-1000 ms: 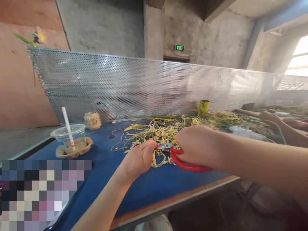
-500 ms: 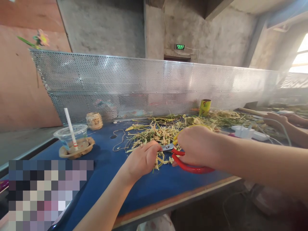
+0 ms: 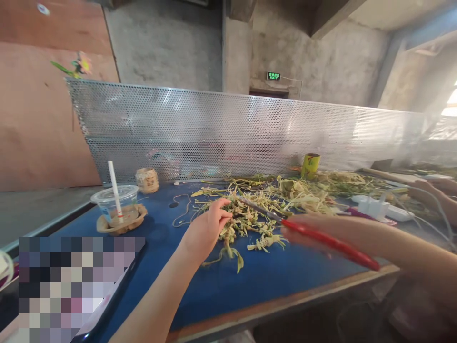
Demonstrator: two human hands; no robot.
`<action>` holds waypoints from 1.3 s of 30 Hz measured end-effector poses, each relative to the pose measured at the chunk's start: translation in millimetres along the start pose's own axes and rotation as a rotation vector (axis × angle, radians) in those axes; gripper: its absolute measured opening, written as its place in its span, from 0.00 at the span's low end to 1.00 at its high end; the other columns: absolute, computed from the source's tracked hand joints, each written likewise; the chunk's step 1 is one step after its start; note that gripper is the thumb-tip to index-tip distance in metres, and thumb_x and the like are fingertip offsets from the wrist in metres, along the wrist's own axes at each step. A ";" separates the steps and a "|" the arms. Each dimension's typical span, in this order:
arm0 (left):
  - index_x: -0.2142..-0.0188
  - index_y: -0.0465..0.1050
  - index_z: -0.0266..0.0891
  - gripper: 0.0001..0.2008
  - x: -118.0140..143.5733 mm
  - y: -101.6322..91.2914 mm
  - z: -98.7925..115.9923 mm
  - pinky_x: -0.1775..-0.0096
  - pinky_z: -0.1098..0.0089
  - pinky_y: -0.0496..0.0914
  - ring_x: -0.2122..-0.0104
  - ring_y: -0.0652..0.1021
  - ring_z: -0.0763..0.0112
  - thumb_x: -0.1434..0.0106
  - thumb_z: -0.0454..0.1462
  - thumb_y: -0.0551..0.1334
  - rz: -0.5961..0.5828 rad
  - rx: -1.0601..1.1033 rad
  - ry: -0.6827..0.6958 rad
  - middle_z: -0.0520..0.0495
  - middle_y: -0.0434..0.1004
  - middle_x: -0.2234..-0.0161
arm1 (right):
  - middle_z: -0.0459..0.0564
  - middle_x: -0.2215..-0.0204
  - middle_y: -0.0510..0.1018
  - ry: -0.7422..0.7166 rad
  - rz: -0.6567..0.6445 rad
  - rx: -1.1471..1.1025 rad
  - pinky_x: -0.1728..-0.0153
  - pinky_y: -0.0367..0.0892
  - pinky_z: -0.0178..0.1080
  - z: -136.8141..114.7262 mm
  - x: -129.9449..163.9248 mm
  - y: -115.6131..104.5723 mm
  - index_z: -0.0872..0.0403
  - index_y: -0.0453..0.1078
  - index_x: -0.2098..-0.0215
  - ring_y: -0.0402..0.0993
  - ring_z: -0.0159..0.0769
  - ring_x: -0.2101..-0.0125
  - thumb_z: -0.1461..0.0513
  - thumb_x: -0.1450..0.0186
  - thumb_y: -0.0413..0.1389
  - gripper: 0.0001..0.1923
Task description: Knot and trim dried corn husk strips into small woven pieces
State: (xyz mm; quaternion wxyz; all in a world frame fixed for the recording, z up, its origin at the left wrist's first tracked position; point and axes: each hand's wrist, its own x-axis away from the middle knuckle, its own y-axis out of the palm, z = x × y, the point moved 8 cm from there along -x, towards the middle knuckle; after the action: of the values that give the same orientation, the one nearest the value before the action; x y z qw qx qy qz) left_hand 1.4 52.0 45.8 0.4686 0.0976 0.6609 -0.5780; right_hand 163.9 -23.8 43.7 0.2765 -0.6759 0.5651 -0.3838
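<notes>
**Hands at the heap of dried strips**

The left hand (image 3: pixel 207 228) lies loosely open, fingertips touching limp, curled yellow-green plant strips (image 3: pixel 250 221) mid-tabletop. The blurred right hand (image 3: pixel 314 233) grips glossy red-handled shears (image 3: pixel 321 240), steel blades over the heap. A clear plastic cup (image 3: pixel 116 202) stands near the blue tabletop's (image 3: pixel 271 274) left edge.

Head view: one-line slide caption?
Left hand rests on a pile of plant trimmings on the blue table while the blurred right hand holds red-handled shears.
</notes>
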 end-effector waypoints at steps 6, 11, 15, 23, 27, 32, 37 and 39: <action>0.42 0.37 0.35 0.33 4.8 -0.3 -6.5 0.73 0.77 0.72 0.75 0.78 0.73 0.40 0.31 0.56 0.095 0.143 -0.063 0.48 0.79 0.69 | 0.43 0.85 0.60 0.056 -0.536 -0.977 0.81 0.56 0.29 12.3 5.2 89.0 0.60 0.64 0.74 0.59 0.23 0.86 0.37 0.44 0.30 0.39; 0.40 0.29 0.35 0.37 4.3 -1.6 -1.4 0.75 0.75 0.72 0.77 0.78 0.72 0.40 0.31 0.56 0.110 0.020 0.000 0.47 0.79 0.70 | 0.43 0.83 0.60 0.018 -0.761 -1.247 0.84 0.56 0.27 -4.7 6.2 107.1 0.60 0.65 0.70 0.59 0.23 0.86 0.38 0.43 0.26 0.41; 0.40 0.22 0.33 0.41 2.9 -4.9 7.6 0.79 0.77 0.70 0.77 0.78 0.71 0.40 0.31 0.56 0.141 -0.099 0.079 0.47 0.80 0.72 | 0.43 0.84 0.60 0.018 -0.815 -1.280 0.85 0.56 0.26 -7.7 8.7 110.0 0.61 0.64 0.71 0.60 0.23 0.87 0.37 0.44 0.25 0.42; 0.41 0.20 0.27 0.43 2.2 -7.8 19.4 0.78 0.77 0.70 0.75 0.79 0.70 0.40 0.30 0.56 0.179 -0.216 0.206 0.44 0.80 0.72 | 0.44 0.85 0.62 0.081 -0.778 -1.200 0.86 0.60 0.26 -6.4 4.2 116.4 0.63 0.65 0.73 0.61 0.22 0.87 0.40 0.41 0.23 0.42; 0.41 0.19 0.25 0.43 2.8 -6.4 22.9 0.75 0.74 0.72 0.72 0.79 0.67 0.41 0.28 0.57 0.176 -0.214 0.270 0.42 0.80 0.70 | 0.45 0.83 0.62 0.107 -0.800 -1.203 0.86 0.63 0.29 -6.5 2.8 118.1 0.63 0.65 0.73 0.62 0.23 0.87 0.40 0.42 0.20 0.44; 0.42 0.19 0.24 0.44 3.6 -7.1 25.3 0.74 0.71 0.73 0.73 0.79 0.66 0.42 0.28 0.57 0.201 -0.258 0.312 0.41 0.80 0.70 | 0.45 0.85 0.63 0.147 -0.746 -1.177 0.80 0.67 0.36 0.1 -3.6 120.1 0.64 0.65 0.71 0.63 0.24 0.87 0.41 0.41 0.19 0.44; 0.42 0.19 0.23 0.44 5.1 -7.9 28.6 0.73 0.71 0.73 0.71 0.79 0.66 0.42 0.28 0.57 0.216 -0.288 0.345 0.40 0.80 0.69 | 0.45 0.83 0.64 0.137 -0.724 -1.160 0.74 0.68 0.39 -1.4 -6.9 116.8 0.63 0.64 0.71 0.64 0.25 0.85 0.40 0.41 0.23 0.41; 0.42 0.19 0.24 0.44 5.2 -7.5 29.0 0.73 0.71 0.73 0.72 0.79 0.66 0.42 0.28 0.57 0.210 -0.298 0.344 0.40 0.80 0.69 | 0.45 0.83 0.63 0.120 -0.731 -1.182 0.74 0.67 0.37 -5.5 -6.8 115.4 0.63 0.64 0.71 0.63 0.24 0.85 0.41 0.40 0.26 0.39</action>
State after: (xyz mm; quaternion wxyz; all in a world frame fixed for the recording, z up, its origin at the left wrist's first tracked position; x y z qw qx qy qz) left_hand 8.3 22.7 50.1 0.4161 0.1927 0.7949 -0.3972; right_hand 95.2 -40.9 -47.8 -0.3165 -0.8374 0.4299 -0.1172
